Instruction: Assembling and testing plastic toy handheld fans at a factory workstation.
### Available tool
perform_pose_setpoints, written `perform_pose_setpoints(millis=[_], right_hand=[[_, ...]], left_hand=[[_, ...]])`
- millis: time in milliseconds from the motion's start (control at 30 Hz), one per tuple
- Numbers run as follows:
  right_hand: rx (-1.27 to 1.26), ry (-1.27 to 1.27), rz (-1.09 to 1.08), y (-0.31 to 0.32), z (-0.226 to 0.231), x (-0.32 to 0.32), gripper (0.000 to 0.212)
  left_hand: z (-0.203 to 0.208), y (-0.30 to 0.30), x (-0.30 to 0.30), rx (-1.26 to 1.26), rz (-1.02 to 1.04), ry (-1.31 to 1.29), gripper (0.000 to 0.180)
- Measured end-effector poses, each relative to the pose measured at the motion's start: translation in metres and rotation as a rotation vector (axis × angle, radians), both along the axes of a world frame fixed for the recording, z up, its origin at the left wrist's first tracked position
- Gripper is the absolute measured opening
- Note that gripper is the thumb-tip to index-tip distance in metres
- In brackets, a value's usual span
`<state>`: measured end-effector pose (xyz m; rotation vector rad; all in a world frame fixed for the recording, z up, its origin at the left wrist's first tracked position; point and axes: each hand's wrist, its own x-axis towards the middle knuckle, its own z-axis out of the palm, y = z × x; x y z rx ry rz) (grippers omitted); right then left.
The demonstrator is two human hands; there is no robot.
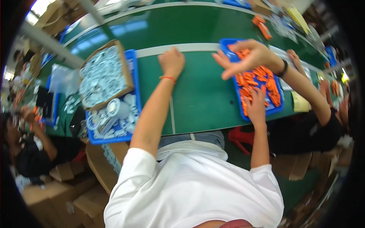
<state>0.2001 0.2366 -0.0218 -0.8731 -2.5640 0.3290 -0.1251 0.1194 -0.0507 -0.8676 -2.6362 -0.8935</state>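
Note:
My left hand [172, 62] is closed in a fist over the green table, with an orange band at its wrist. Whatever it may hold is hidden. On the right, my right hand [256, 106] reaches into a blue tray [243, 117] of small orange plastic parts [273, 91]. Its fingers are stretched and apart among the parts, with no piece plainly gripped. A co-worker's hand [249, 57], with a dark wristband, hangs spread above the far part of the same tray.
At left, a cardboard box [127, 72] of pale blue plastic parts rests on another blue tray [138, 102], which holds more pale parts and tape rolls. An orange tool-like object [262, 27] lies far right. Co-workers sit on both sides; cartons [49, 201] stand at lower left.

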Motion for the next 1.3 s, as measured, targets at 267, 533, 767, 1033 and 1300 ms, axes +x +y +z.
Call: perform_pose_setpoints(millis=[267, 533, 767, 1033, 1300], right_hand=[[0.118, -0.076, 0.035, 0.025, -0.012, 0.015, 0.028], [0.180, 0.040, 0.025, 0.002, 0.016, -0.002, 0.021], [-0.112, 0.440, 0.584, -0.096, 0.001, -0.018, 0.012], [-0.256, 0.231, 0.690, -0.155, -0.023, -0.061, 0.018], [-0.172, 0.300, 0.652, -0.153, -0.032, -0.060, 0.016]], left_hand=[[0.000, -0.014, 0.030, 0.052, -0.036, -0.012, 0.016], [0.038, -0.157, 0.123, 0.098, -0.442, -0.160, 0.015], [0.035, -0.247, 0.165, 0.431, -0.200, 0.102, 0.006], [0.005, -0.219, 0.163, 0.197, -0.058, 0.451, 0.011], [0.046, -0.256, 0.134, 0.395, -0.076, 0.131, 0.019]])
